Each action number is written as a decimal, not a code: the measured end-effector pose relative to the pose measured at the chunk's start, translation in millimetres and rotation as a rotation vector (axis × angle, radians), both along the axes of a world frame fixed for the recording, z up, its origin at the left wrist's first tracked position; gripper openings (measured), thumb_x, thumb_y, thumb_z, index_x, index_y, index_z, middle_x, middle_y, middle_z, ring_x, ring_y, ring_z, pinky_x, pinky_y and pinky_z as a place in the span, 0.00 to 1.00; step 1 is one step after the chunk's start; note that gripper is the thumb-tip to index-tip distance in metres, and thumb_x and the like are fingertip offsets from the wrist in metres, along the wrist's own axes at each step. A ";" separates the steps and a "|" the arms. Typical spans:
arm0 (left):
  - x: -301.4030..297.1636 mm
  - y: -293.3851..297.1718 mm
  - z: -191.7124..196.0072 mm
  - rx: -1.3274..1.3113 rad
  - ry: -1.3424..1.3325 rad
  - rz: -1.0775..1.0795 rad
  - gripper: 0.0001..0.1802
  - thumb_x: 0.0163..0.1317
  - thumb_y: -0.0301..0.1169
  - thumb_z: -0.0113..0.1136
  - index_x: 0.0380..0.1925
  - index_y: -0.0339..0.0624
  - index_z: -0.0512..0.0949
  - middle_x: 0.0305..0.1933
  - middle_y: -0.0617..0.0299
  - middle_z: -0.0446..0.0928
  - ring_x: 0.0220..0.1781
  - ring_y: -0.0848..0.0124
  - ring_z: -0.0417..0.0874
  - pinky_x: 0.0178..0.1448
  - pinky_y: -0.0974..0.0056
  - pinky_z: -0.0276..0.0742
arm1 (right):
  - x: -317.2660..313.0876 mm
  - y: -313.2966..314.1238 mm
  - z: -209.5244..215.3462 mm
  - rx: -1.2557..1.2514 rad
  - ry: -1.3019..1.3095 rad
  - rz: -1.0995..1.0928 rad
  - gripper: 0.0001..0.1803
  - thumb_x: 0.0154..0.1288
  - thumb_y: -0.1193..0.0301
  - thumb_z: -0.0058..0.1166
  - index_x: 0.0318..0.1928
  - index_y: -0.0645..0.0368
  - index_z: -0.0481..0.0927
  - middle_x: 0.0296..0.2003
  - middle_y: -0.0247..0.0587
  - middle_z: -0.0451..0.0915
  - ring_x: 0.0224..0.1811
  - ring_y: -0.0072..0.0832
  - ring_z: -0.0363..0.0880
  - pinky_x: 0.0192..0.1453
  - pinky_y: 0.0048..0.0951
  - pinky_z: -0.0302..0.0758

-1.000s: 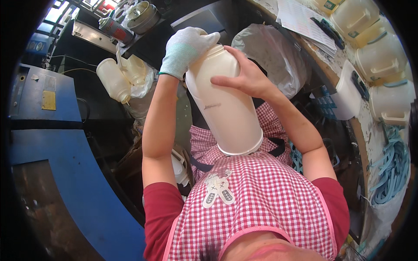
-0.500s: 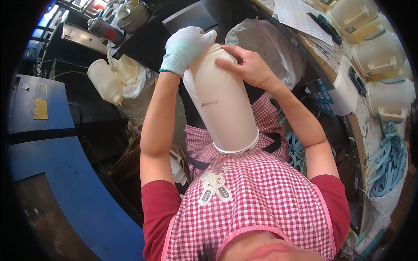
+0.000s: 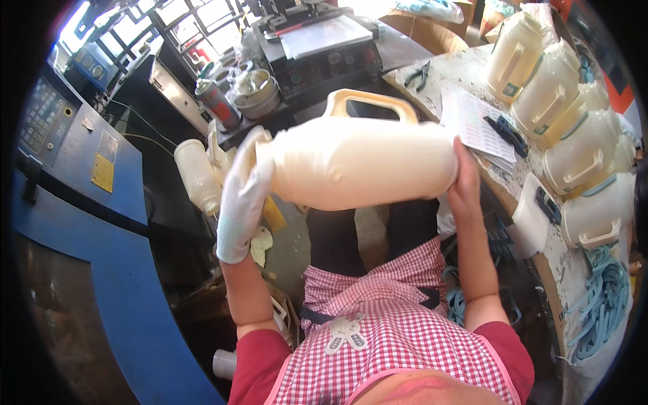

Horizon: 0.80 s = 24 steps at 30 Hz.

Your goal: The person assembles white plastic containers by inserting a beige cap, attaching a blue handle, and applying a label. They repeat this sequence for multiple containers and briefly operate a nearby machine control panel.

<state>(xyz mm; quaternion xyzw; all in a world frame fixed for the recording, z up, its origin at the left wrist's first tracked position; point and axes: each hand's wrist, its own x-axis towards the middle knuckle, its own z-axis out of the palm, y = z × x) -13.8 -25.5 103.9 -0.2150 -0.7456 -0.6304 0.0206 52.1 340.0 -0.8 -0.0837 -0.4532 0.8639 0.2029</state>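
A cream plastic jug body (image 3: 368, 165) with a side handle (image 3: 378, 101) lies sideways in the air before me, its handle pointing away. At its narrower neck end, my left hand (image 3: 248, 185), in a white glove with a pale green cuff, grips the rim. My right hand (image 3: 466, 179) is bare and holds the wide base end from the right. Part of its fingers is hidden behind the jug body.
On the right bench (image 3: 432, 101) stand several similar jugs (image 3: 577, 165), with printed sheets (image 3: 472, 125), pliers (image 3: 418, 76) and light blue strips (image 3: 597, 304). A dark machine (image 3: 331, 61) is ahead; a blue machine (image 3: 121, 283) fills the left. Another cream jug (image 3: 198, 175) hangs left.
The jug body has turned from upright to sideways and moved farther from my chest. My left hand has shifted left and my right hand has gone from the neck to the base.
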 end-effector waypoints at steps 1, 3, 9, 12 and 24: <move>-7.9 -15.7 -17.7 0.110 -0.178 -0.173 0.26 0.78 0.38 0.58 0.67 0.30 0.75 0.67 0.54 0.79 0.66 0.68 0.79 0.71 0.62 0.73 | -12.4 2.7 27.3 0.189 0.047 -0.094 0.24 0.85 0.56 0.49 0.58 0.66 0.84 0.51 0.42 0.88 0.50 0.26 0.87 0.57 0.29 0.81; -28.9 -58.2 -70.2 0.060 -0.524 -0.384 0.33 0.71 0.45 0.66 0.66 0.30 0.77 0.62 0.55 0.84 0.58 0.69 0.85 0.64 0.63 0.80 | -53.3 8.7 62.5 0.504 0.017 -0.168 0.22 0.83 0.56 0.54 0.48 0.65 0.87 0.37 0.32 0.86 0.36 0.18 0.82 0.41 0.22 0.76; 4.7 -35.7 -148.5 0.728 -0.903 -0.659 0.50 0.64 0.52 0.70 0.77 0.32 0.63 0.67 0.32 0.77 0.64 0.40 0.82 0.73 0.36 0.75 | -244.2 -8.2 153.2 1.411 0.349 -0.181 0.32 0.76 0.44 0.60 0.54 0.63 0.87 0.42 0.48 0.88 0.47 0.37 0.86 0.57 0.35 0.79; -4.7 -12.4 -145.0 0.937 -0.833 -0.648 0.47 0.67 0.54 0.66 0.76 0.34 0.64 0.65 0.35 0.77 0.65 0.42 0.82 0.72 0.32 0.74 | -323.9 -9.5 188.0 1.473 0.631 -0.536 0.37 0.66 0.51 0.71 0.68 0.58 0.76 0.59 0.53 0.81 0.61 0.52 0.79 0.64 0.46 0.77; -27.1 25.0 -23.5 0.751 -0.568 -0.232 0.34 0.78 0.53 0.52 0.71 0.38 0.70 0.63 0.48 0.80 0.61 0.54 0.85 0.69 0.42 0.80 | 2.6 49.8 170.0 1.456 0.584 -0.800 0.41 0.64 0.61 0.75 0.71 0.63 0.70 0.68 0.48 0.74 0.70 0.42 0.74 0.77 0.45 0.69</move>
